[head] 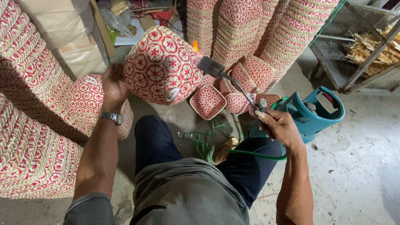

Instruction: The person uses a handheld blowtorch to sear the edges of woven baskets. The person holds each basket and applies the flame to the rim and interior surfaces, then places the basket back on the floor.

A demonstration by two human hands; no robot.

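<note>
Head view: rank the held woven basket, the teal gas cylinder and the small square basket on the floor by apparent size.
1. Held woven basket, though it is nearest the camera, so unsure against the cylinder.
2. Teal gas cylinder, partly hidden.
3. Small square basket, clearly smallest.

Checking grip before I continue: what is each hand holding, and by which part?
Left hand holds the red woven basket by its left edge. Right hand grips the gas torch at its handle end.

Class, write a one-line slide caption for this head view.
Left hand holds up a red-patterned woven basket while right hand aims a gas torch at it.
</note>
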